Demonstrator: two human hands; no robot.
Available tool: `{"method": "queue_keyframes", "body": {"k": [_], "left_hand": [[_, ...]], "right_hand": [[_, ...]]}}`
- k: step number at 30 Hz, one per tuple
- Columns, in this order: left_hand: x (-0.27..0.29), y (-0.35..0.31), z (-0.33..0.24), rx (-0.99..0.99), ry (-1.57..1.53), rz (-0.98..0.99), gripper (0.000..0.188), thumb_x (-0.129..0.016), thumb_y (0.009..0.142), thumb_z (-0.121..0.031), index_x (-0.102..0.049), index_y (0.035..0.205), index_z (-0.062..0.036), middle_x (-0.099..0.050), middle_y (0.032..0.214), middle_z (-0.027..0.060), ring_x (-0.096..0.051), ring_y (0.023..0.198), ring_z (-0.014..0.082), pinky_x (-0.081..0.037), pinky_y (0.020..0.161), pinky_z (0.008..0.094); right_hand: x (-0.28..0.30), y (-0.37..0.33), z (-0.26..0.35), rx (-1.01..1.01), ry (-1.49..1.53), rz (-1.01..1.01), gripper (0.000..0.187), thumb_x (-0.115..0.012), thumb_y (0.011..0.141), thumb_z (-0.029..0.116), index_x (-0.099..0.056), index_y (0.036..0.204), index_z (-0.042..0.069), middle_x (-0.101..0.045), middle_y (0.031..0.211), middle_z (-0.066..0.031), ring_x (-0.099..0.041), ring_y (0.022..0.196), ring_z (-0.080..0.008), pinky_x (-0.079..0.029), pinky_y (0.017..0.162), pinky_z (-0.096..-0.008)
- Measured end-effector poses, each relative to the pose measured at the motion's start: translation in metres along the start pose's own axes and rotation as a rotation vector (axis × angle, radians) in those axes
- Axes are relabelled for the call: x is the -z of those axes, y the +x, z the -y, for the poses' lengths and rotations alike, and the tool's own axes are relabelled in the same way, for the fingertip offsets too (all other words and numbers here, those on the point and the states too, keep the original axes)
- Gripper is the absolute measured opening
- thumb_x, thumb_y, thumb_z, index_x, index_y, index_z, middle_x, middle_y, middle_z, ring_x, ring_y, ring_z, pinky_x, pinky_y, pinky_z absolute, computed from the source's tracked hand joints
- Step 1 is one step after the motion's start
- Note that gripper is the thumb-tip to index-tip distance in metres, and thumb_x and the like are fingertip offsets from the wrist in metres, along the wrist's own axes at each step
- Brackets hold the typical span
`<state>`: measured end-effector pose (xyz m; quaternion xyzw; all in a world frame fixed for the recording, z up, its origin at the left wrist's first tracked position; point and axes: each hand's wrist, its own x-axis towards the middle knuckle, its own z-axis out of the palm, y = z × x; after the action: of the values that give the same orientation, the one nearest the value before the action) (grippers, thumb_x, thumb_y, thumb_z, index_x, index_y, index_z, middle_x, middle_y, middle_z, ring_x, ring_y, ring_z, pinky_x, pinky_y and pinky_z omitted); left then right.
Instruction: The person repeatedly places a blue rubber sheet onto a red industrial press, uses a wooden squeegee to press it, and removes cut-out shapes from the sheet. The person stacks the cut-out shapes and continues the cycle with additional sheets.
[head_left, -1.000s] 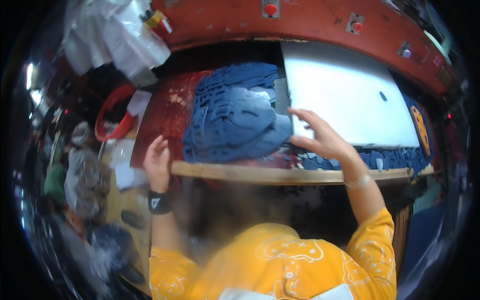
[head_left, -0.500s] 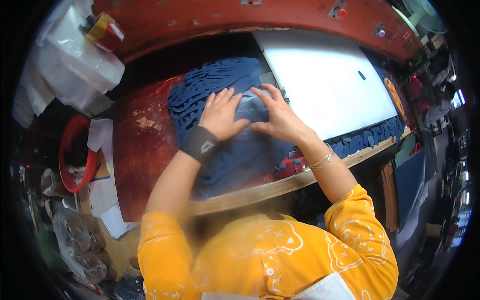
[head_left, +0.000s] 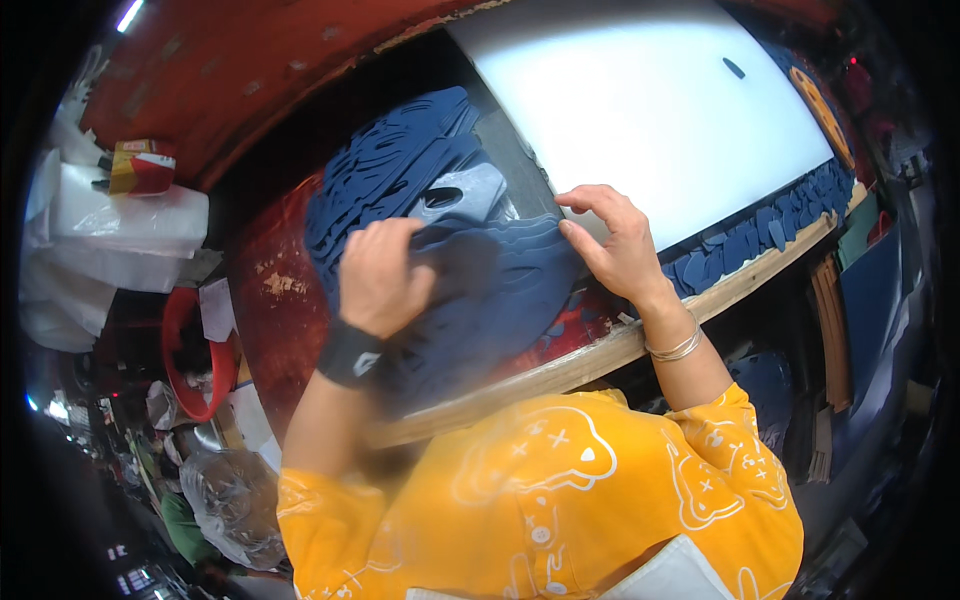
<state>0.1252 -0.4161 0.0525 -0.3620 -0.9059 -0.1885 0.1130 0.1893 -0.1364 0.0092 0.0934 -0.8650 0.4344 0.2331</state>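
A rumpled heap of dark blue sheets with cut-out slots lies on the red work surface. In front of it is a stack of layered blue sheets with wavy edges. My left hand, slightly blurred, rests at the stack's left side, its fingers bent and the thumb apart from them. At the right corner of the stack is my right hand, with a gap between thumb and forefinger; the thumb tip is close to the sheet edge. Between the hands lies a pale grey-blue piece with a dark oval hole.
A bright white board is to the right, bearing a small dark blue oval piece. Blue scraps line its near side by a wooden edge strip. An orange perforated piece is beyond. A red hoop-shaped rim stands at left.
My hands have moved apart: the left toward me and left, the right toward the white board's edge. The pale piece with the oval hole now shows between them. The view has shifted.
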Motion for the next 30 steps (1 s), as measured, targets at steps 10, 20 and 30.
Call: {"method": "queue_keyframes", "body": {"k": [10,20,30], "left_hand": [[0.164,-0.1,0.054,0.003,-0.42,-0.494,0.021,-0.061,0.079,-0.002,-0.042,0.088,-0.0068,-0.042,0.08,0.0052,-0.044,0.071,0.0172,-0.039,0.068,0.0299],[0.082,-0.009,-0.015,-0.15,-0.432,0.496,0.036,-0.053,0.068,0.002,-0.052,0.104,0.0002,-0.054,0.104,0.0168,-0.056,0.093,0.0332,-0.048,0.081,0.0385],[0.018,-0.03,-0.008,0.024,-0.247,0.353,0.032,-0.063,0.06,0.005,-0.052,0.089,-0.0033,-0.045,0.135,0.0237,-0.041,0.128,0.0425,-0.038,0.103,0.0461]], "right_hand": [[0.004,-0.005,0.002,-0.035,0.081,-0.009,0.02,-0.067,0.083,0.004,-0.068,0.102,0.001,-0.068,0.092,-0.0102,-0.064,0.082,-0.0175,-0.051,0.075,-0.0278],[-0.008,-0.017,0.044,-0.003,-0.086,0.335,0.032,-0.073,0.078,0.018,-0.064,0.107,0.007,-0.066,0.087,-0.0098,-0.063,0.081,-0.0243,-0.051,0.075,-0.0347],[-0.071,0.001,0.06,0.063,0.028,0.332,0.024,-0.069,0.078,0.012,-0.058,0.098,0.006,-0.063,0.091,-0.012,-0.063,0.089,-0.0308,-0.052,0.075,-0.0409]]}}
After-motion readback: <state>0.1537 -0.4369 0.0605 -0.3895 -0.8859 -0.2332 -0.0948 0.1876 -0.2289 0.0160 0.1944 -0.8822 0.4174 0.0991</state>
